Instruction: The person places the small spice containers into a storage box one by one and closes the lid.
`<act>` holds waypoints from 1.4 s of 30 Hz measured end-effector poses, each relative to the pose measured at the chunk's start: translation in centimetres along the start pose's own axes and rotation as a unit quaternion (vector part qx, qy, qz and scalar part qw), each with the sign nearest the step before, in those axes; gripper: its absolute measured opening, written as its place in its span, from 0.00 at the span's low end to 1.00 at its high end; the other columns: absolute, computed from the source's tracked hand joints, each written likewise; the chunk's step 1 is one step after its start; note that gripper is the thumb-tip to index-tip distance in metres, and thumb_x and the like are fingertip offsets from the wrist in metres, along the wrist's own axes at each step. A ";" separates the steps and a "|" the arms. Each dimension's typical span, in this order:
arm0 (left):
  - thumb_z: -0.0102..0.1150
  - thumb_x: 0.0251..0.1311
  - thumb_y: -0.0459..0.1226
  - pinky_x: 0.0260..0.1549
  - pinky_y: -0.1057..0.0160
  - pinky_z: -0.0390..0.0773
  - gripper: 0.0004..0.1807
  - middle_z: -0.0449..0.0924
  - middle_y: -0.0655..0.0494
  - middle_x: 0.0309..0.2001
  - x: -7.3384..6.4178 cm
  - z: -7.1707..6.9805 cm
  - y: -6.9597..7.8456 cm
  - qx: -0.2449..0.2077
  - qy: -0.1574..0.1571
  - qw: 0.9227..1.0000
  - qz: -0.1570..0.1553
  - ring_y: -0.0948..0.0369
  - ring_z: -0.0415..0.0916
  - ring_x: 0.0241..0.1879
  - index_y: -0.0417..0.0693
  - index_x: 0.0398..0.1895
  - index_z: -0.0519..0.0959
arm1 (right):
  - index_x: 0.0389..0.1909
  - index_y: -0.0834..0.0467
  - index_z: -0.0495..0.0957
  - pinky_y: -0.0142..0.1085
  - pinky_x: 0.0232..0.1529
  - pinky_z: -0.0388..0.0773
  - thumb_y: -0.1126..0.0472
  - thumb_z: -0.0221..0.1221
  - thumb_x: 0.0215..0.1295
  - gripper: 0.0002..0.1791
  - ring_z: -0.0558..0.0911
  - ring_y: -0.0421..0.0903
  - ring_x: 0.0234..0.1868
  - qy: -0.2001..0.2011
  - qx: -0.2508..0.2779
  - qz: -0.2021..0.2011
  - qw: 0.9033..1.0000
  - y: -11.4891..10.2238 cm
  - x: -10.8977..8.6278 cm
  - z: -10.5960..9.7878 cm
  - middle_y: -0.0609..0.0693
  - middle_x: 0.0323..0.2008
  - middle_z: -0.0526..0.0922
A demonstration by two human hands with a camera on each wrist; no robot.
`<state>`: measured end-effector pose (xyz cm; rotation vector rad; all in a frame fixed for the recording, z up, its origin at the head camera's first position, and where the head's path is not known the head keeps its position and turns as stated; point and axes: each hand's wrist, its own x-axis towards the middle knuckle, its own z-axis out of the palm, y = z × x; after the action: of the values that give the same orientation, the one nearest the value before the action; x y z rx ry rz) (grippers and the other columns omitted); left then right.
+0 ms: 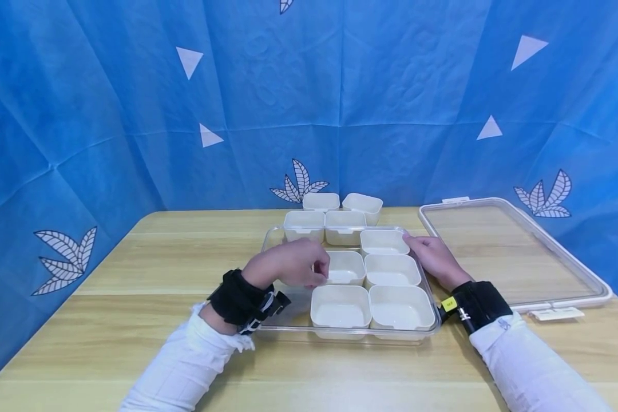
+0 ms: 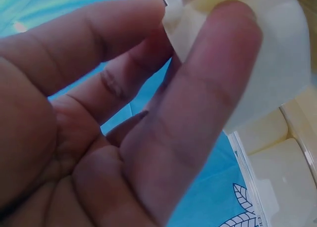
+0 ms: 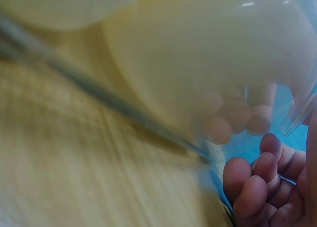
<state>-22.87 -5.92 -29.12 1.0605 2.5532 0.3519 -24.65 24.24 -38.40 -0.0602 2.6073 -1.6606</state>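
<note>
- The left hand reaches over the clear tray, and its fingers pinch the left wall of a cream container in the middle row, one fingertip lying against that wall.
- That container sits inside the tray, just left of the middle right-hand box.
- The right hand holds the tray by its far right corner, thumb at the rim and the other fingers curled outside the see-through wall; how firmly they press, I cannot tell.
- Nearest the person, two front boxes stand side by side in the tray, and one far right box stands by the right hand.
- Just behind the tray's far wall are two more boxes, with another pair beyond them, close to the blue cloth.
- To the right, a clear lid with a white rim lies flat on the wooden table.
- Each wrist wears a black strap, and white sleeves cover the forearms.
</note>
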 end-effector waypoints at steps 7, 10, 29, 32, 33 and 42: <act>0.62 0.63 0.34 0.29 0.66 0.72 0.10 0.76 0.62 0.22 -0.1 0.2 0.0 0.004 -0.019 1.000 0.013 0.63 0.71 0.26 0.51 0.23 0.80 | 0.43 0.68 0.80 0.32 0.39 0.74 0.38 0.45 0.73 0.35 0.76 0.45 0.36 -0.002 -0.003 -0.001 1.000 0.0 -0.1 0.1 0.51 0.34 0.79; 0.62 0.63 0.35 0.29 0.66 0.72 0.10 0.76 0.62 0.23 0.0 0.2 0.0 0.011 -0.021 1.000 0.009 0.63 0.71 0.27 0.52 0.23 0.79 | 0.40 0.68 0.79 0.32 0.37 0.74 0.39 0.45 0.74 0.34 0.76 0.46 0.35 -0.001 0.000 -0.003 1.000 0.0 -0.1 0.1 0.51 0.32 0.78; 0.62 0.63 0.40 0.33 0.65 0.72 0.09 0.75 0.62 0.28 -0.1 0.5 -0.2 0.033 -0.042 0.999 -0.004 0.61 0.71 0.32 0.53 0.26 0.75 | 0.49 0.70 0.78 0.31 0.39 0.75 0.38 0.44 0.74 0.36 0.77 0.44 0.37 -0.008 -0.004 -0.003 1.000 0.2 -0.1 0.1 0.53 0.37 0.81; 0.62 0.63 0.41 0.37 0.64 0.73 0.05 0.76 0.63 0.32 -0.4 0.7 -0.3 0.031 -0.056 0.998 -0.011 0.62 0.71 0.35 0.53 0.31 0.77 | 0.49 0.70 0.78 0.31 0.39 0.75 0.38 0.43 0.74 0.36 0.77 0.44 0.37 -0.016 -0.001 0.007 1.000 0.5 -0.3 0.5 0.53 0.37 0.81; 0.62 0.63 0.42 0.38 0.64 0.74 0.04 0.77 0.63 0.33 -0.6 0.8 -0.3 0.028 -0.059 0.998 -0.015 0.62 0.72 0.37 0.53 0.34 0.78 | 0.49 0.70 0.78 0.32 0.39 0.75 0.38 0.44 0.74 0.36 0.78 0.44 0.37 -0.018 0.001 0.011 1.000 0.6 -0.4 0.6 0.53 0.37 0.81; 0.59 0.66 0.43 0.49 0.59 0.75 0.19 0.78 0.52 0.52 -1.4 -2.0 -1.9 -0.009 0.004 1.000 -0.015 0.56 0.75 0.49 0.46 0.56 0.77 | 0.50 0.70 0.78 0.31 0.39 0.77 0.37 0.44 0.73 0.37 0.79 0.43 0.37 -0.015 0.004 0.009 1.000 0.1 0.0 0.1 0.54 0.39 0.81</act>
<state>-23.96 -8.46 -27.65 1.0163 2.5646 0.3710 -24.62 24.23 -38.56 -0.0615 2.5716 -1.6524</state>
